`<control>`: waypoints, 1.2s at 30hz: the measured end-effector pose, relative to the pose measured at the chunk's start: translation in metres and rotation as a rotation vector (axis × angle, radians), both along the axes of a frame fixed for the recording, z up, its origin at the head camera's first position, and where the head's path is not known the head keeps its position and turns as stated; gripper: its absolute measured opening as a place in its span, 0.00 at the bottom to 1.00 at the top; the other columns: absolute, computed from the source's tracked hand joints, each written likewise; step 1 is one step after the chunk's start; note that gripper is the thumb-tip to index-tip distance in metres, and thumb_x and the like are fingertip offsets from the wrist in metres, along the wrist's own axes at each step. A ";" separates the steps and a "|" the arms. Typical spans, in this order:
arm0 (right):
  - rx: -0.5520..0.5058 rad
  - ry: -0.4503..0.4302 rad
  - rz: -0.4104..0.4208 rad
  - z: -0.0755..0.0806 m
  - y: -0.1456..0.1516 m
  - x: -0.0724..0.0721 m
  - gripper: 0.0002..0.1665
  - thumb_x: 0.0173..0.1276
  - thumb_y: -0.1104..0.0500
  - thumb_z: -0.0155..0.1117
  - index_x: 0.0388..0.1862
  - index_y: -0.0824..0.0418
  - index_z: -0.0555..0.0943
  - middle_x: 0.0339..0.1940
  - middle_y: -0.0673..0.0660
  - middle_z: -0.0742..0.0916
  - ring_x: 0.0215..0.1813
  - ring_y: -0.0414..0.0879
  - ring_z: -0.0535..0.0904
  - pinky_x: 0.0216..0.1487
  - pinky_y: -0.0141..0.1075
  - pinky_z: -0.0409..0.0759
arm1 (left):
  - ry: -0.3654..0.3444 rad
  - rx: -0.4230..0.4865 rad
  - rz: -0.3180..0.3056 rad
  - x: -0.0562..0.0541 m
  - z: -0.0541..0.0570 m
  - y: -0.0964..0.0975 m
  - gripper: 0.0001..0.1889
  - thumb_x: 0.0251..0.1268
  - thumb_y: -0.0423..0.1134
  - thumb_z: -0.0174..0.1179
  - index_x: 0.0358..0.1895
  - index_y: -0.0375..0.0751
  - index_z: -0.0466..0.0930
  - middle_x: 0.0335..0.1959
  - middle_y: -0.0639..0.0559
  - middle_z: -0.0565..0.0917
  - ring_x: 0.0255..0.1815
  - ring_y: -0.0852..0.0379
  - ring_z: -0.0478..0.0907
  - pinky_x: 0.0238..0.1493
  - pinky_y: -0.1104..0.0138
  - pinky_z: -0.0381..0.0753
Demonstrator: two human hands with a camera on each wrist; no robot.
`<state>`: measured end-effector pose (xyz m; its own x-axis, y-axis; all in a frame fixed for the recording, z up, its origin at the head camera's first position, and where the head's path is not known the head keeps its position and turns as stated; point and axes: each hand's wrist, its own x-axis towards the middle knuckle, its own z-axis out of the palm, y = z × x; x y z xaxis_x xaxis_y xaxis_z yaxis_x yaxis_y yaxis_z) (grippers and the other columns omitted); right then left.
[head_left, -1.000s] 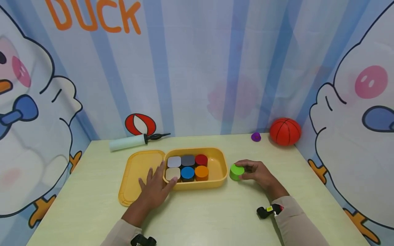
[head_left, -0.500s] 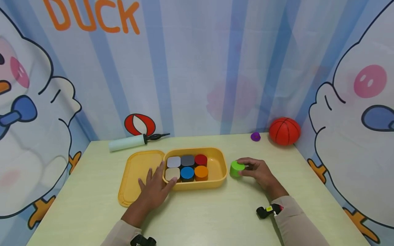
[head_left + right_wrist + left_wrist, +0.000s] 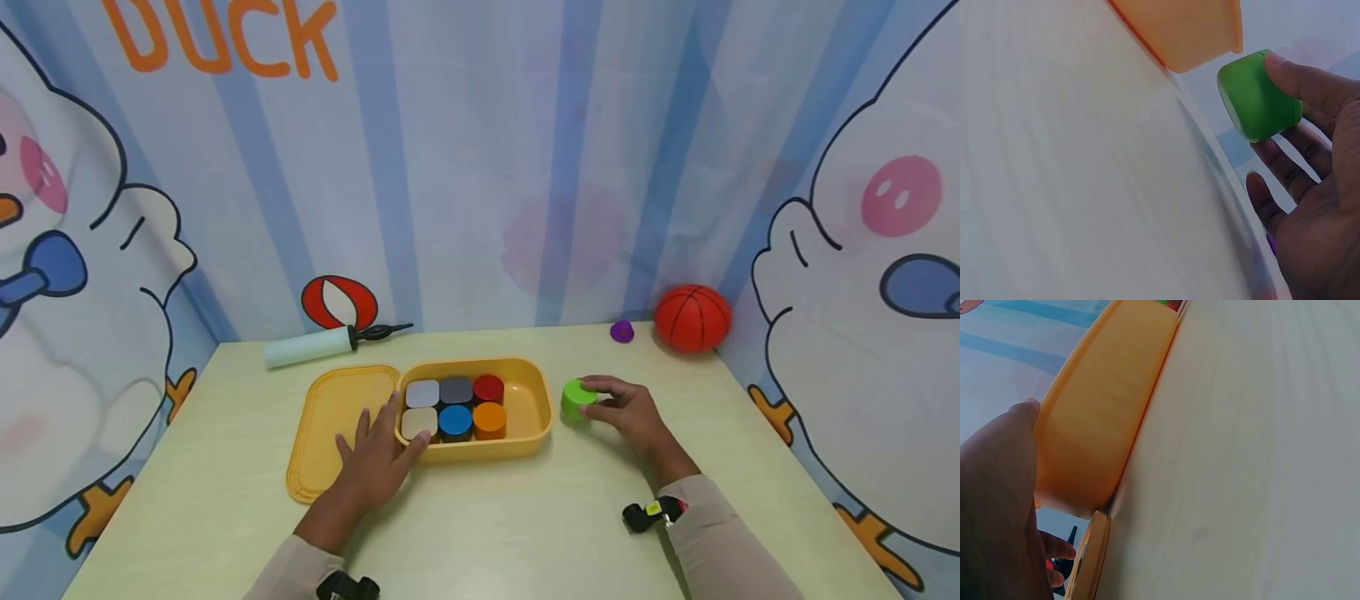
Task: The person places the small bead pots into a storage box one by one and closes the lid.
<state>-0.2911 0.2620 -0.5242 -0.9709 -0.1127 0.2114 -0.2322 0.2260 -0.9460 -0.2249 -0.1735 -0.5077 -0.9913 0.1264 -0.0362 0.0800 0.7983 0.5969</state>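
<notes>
My right hand (image 3: 627, 414) pinches a small green round-cornered block (image 3: 578, 398) between thumb and fingers, just right of a yellow plastic box (image 3: 528, 443). In the right wrist view the green block (image 3: 1254, 97) is tilted and held off the table, with the thumb on one side and fingers beneath. My left hand (image 3: 373, 460) rests at the box's left end, fingers spread and fairly straight, thumb at the front rim. Inside the box sit two rows of blocks: light grey (image 3: 422, 392), dark grey (image 3: 456, 389), red (image 3: 488, 388), cream (image 3: 418, 422), blue (image 3: 455, 422) and orange (image 3: 490, 420).
A yellow lid (image 3: 315, 450) lies left of the box, partly beneath my left hand. Behind it lies a pale green hand pump (image 3: 309, 347). A small purple object (image 3: 622, 332) and a red basketball-patterned ball (image 3: 692, 318) stand at the back right. A printed curtain surrounds the table (image 3: 480, 533).
My right hand has raised the green block slightly and shifted it a little away from the box. My left hand has stayed in place.
</notes>
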 end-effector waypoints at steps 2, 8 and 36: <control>0.011 0.013 -0.007 0.002 -0.001 0.000 0.27 0.63 0.67 0.83 0.62 0.68 0.89 0.67 0.62 0.90 0.58 0.26 0.84 0.54 0.25 0.86 | 0.000 0.006 0.000 0.000 0.001 0.000 0.52 0.79 0.77 0.44 0.93 0.57 0.36 0.92 0.37 0.51 0.92 0.25 0.33 0.77 0.19 0.17; 0.019 0.029 -0.057 0.007 -0.005 0.002 0.29 0.64 0.67 0.82 0.64 0.68 0.87 0.73 0.69 0.85 0.53 0.32 0.88 0.50 0.25 0.87 | 0.001 0.015 -0.003 0.000 0.001 0.000 0.52 0.79 0.77 0.45 0.93 0.56 0.36 0.92 0.36 0.51 0.92 0.25 0.33 0.78 0.20 0.17; 0.083 0.241 -0.187 0.034 -0.050 0.010 0.24 0.66 0.65 0.82 0.61 0.64 0.89 0.71 0.62 0.88 0.65 0.27 0.79 0.63 0.36 0.81 | 0.006 0.010 0.004 -0.002 -0.001 0.000 0.51 0.80 0.75 0.47 0.93 0.57 0.36 0.92 0.39 0.51 0.92 0.24 0.33 0.77 0.19 0.17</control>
<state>-0.2811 0.2119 -0.4904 -0.8994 0.0363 0.4356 -0.3948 0.3602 -0.8452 -0.2264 -0.1730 -0.5089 -0.9921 0.1224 -0.0286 0.0804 0.7925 0.6046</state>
